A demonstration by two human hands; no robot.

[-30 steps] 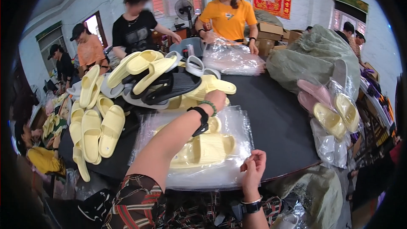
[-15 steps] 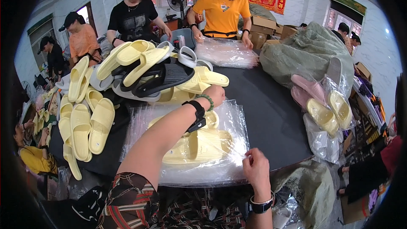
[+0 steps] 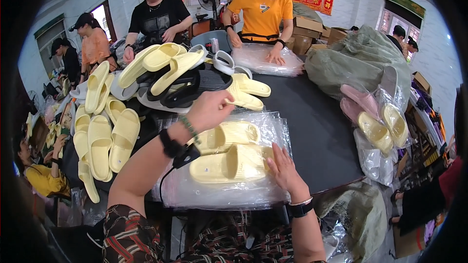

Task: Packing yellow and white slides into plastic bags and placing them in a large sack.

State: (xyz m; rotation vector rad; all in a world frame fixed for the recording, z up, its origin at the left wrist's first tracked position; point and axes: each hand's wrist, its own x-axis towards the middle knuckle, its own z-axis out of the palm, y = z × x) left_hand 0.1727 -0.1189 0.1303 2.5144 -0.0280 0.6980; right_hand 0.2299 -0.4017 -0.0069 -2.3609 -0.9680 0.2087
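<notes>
A pair of pale yellow slide slippers (image 3: 229, 163) lies side by side on a stack of clear plastic bags (image 3: 214, 196) in front of me. Whether a film covers them I cannot tell for sure. My right hand (image 3: 286, 169) is open, its fingers stretched over the toe end of the nearer slipper. Above the farther slipper is my left hand (image 3: 209, 109), its fingers bent in toward the thumb. Anything between those fingertips is too small to make out. Just beyond them lies another yellow slipper (image 3: 246, 98), at the edge of the pile.
Yellow, black and grey slippers (image 3: 170, 70) are heaped on the black table (image 3: 321, 131) at the far left. Bagged slippers (image 3: 373, 131) and a green sack (image 3: 353, 63) lie at the right. Across the table, a person in orange (image 3: 261, 12) handles plastic bags.
My left hand has drawn back leftward from above the slippers. My right hand has moved from the bag's right edge onto the nearer slipper's toe, its fingers opening out.
</notes>
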